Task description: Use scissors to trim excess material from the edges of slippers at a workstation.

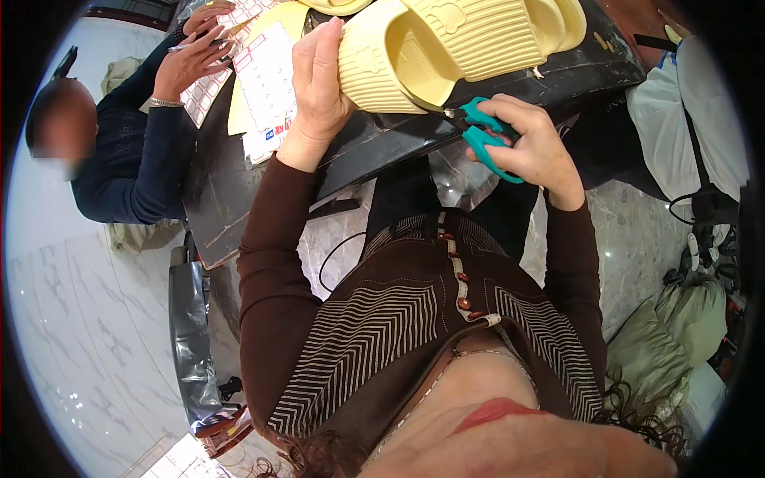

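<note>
Pale yellow moulded slipper with a ribbed strap [370,80] is the piece being worked, held at the near edge of the black, scuffed worktop [355,163], beside a second pale yellow ribbed slipper [498,44] that adjoins it on the right. At its left end, the person's left hand [323,92] is closed about the strap side, as far as the grip shows. To the slipper's lower right, the right hand [532,143] is clamped around teal-handled scissors [476,137], whose dark blades reach the slipper's lower rim. The work looks to be partway through: the piece is in hand and the tool is at its edge, yet whether any snip is complete there is too small to tell. The strap and opening look whole and formed, so what is left is probably small finishing at that rim. The second slipper has no blade on it, and whether its edge is done cannot be judged. Above and left of the slipper, part of another yellow piece [335,4] shows, its condition likewise unclear.
</note>
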`<act>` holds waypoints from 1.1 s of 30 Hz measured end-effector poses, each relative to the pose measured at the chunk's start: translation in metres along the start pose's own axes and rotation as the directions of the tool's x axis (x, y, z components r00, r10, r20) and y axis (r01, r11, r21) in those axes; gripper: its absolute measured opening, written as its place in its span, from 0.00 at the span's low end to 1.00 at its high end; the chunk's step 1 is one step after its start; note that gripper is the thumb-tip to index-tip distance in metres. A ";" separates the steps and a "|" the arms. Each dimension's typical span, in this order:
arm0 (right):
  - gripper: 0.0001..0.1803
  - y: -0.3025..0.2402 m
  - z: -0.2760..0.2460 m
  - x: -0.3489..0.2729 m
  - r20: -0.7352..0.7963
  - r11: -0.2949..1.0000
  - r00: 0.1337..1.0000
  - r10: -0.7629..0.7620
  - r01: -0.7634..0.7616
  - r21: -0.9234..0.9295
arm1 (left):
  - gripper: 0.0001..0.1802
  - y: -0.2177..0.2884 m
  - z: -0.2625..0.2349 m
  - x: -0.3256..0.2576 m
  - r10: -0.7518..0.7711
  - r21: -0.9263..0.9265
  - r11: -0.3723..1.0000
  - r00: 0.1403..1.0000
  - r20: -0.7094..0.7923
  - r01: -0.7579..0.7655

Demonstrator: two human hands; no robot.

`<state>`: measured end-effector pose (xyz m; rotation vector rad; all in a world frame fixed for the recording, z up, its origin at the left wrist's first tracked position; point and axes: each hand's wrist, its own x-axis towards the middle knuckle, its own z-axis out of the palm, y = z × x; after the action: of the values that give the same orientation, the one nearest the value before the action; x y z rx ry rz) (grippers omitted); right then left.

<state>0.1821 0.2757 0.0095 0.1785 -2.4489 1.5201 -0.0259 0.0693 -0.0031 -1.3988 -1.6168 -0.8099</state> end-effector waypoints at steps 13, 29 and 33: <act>0.17 -0.005 0.006 -0.003 -0.036 0.995 0.997 0.075 -0.072 0.073 | 0.33 -0.002 0.001 -0.001 0.010 0.021 1.000 1.000 -0.017 -0.010; 0.14 0.003 0.010 -0.003 -0.006 0.976 0.983 0.182 -0.180 0.120 | 0.32 0.001 0.001 0.002 -0.036 0.018 0.999 0.999 0.006 0.036; 0.13 0.004 0.012 -0.004 -0.008 0.941 0.973 0.232 -0.222 0.257 | 0.32 0.001 0.000 0.002 -0.050 0.031 0.998 0.999 -0.001 0.050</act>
<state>0.1829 0.2668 0.0002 -0.0903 -2.3019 1.9160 -0.0253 0.0704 -0.0015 -1.3408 -1.6631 -0.8111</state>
